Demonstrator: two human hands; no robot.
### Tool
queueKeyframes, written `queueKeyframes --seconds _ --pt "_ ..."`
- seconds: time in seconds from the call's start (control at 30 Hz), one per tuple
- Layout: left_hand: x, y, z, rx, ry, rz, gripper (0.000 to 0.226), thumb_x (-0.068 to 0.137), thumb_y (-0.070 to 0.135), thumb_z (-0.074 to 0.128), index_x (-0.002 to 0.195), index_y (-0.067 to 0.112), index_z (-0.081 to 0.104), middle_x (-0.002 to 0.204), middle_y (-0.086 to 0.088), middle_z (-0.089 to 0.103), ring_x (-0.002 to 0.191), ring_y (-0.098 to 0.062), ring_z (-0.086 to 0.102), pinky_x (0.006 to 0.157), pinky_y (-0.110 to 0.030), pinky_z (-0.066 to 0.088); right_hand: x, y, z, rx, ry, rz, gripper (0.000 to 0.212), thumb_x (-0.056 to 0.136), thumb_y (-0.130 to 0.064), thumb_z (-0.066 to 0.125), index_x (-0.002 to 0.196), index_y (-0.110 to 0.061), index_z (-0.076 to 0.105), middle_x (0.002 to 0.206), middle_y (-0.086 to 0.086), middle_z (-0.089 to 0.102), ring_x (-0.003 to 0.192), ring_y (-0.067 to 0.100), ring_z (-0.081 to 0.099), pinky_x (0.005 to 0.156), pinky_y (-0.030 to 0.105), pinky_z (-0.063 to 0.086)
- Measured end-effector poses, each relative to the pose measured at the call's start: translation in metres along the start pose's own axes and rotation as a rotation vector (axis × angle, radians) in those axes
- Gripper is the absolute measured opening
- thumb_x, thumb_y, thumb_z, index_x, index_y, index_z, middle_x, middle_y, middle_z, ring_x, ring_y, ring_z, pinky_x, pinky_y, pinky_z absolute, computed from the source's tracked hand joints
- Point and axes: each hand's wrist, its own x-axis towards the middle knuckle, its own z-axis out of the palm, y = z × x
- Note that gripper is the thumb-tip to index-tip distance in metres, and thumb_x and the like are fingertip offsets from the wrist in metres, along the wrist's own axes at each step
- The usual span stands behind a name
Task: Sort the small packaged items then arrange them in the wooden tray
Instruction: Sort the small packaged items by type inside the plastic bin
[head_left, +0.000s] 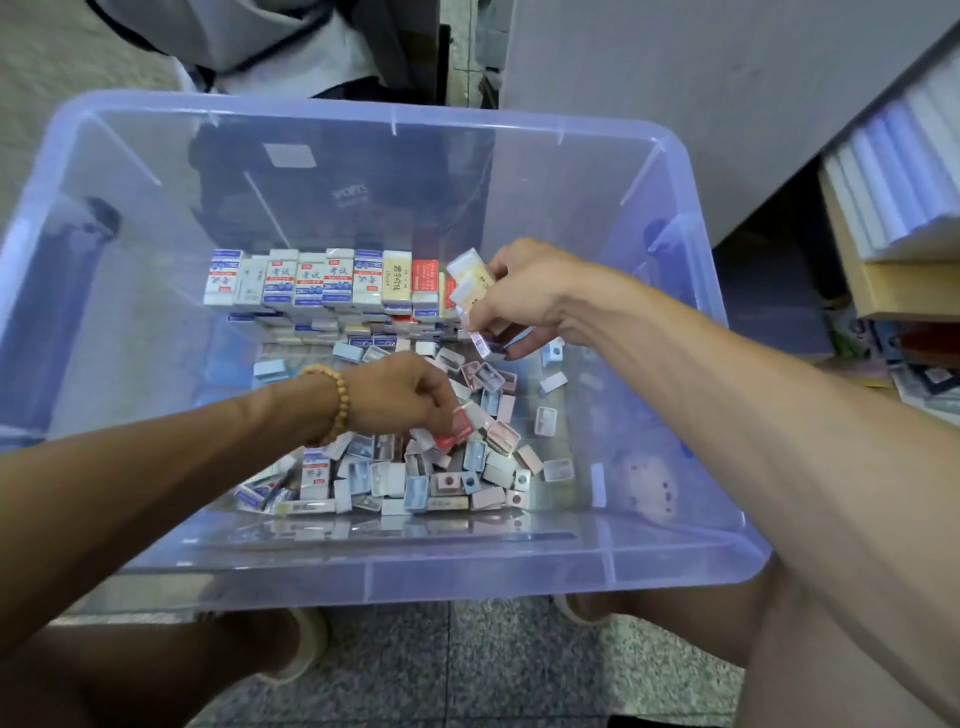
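Pinching a red packet (454, 430), left fingers (441, 410) curl around it.

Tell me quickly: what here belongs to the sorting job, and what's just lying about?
Belongs to the job:
- stacked row of packaged erasers
- loose pile of small items
- clear plastic bin
- left hand, pinching a red packet
- right hand, holding pale packets

Lying about:
- white stacks on the shelf
- dark bag behind the bin
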Motion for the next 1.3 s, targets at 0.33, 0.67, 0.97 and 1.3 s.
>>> queueKeyframes --seconds 0.33,0.67,0.97,1.3 --pt "-0.069 -0.01 -0.047 -0.368 0.397 -0.148 0.01 0.083 0.014 0.074 0.08 0.007 0.068 0.072 -0.008 0.069 0.063 -0.016 0.059 0.06 -0.029 0.055 0.011 -0.037 0.027 0.269 0.106 -0.113 0.028 0.081 -0.003 0.077 0.081 -0.015 0.051 0.091 0.015 0.067 0.069 0.022 0.063 0.073 0.048 0.06" --pt "-0.162 -0.031 -0.04 -0.641 0.677 -0.17 0.016 0.089 0.014 0.066 0.098 0.007 0.055 0.061 -0.005 0.064 0.066 -0.025 0.058 0.057 -0.031 0.057 0.037 -0.091 0.102 0.302 0.071 -0.147 0.025 0.077 -0.007 0.079 0.074 -0.013 0.055 0.08 0.013 0.066 0.065 0.024 0.062 0.065 0.046 0.062" --pt "-0.162 -0.039 -0.035 -0.552 0.713 -0.192 0.027 0.093 0.019 0.063 0.117 0.014 0.052 0.057 0.006 0.06 0.058 -0.02 0.06 0.076 -0.05 0.058 0.068 -0.113 0.149 0.304 0.254 -0.069 0.049 0.046 -0.038 0.073 0.083 -0.007 0.072 0.08 0.013 0.074 0.071 0.031 0.072 0.066 0.043 0.063" --pt "-0.156 -0.043 -0.038 -0.607 0.668 -0.181 0.025 0.093 0.023 0.063 0.115 0.017 0.054 0.056 0.01 0.064 0.061 -0.018 0.062 0.081 -0.059 0.055 0.069 -0.108 0.152 0.276 0.37 -0.124 0.029 0.066 -0.031 0.086 0.068 -0.017 0.06 0.078 0.012 0.072 0.077 0.035 0.071 0.07 0.048 0.061"
